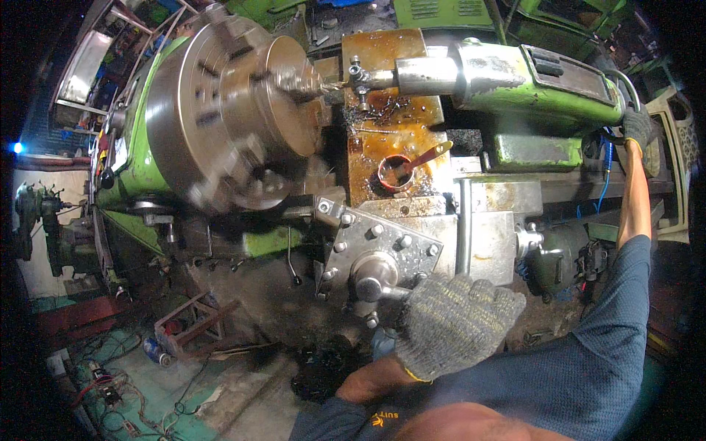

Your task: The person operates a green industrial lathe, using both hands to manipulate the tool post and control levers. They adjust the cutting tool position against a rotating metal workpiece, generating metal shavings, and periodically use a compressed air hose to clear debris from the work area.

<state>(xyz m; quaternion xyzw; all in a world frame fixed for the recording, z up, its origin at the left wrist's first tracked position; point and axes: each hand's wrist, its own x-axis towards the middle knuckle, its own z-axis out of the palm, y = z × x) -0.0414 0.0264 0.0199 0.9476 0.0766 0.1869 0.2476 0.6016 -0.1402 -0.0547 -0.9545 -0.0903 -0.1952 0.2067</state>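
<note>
Plainly, left hand [457, 323] clasps lever [396, 292], right hand [637, 127] grips handwheel [630, 86]; orange lettering [385, 417] marks shirt [515, 378].

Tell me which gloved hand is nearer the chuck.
The left hand, at the tool post handle; the right hand is farther off, at the outer end of the green tailstock.

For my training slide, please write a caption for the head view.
Gloved left hand at the tool-post lever, gloved right hand at the end of the tailstock, while the lathe chuck spins.
</note>
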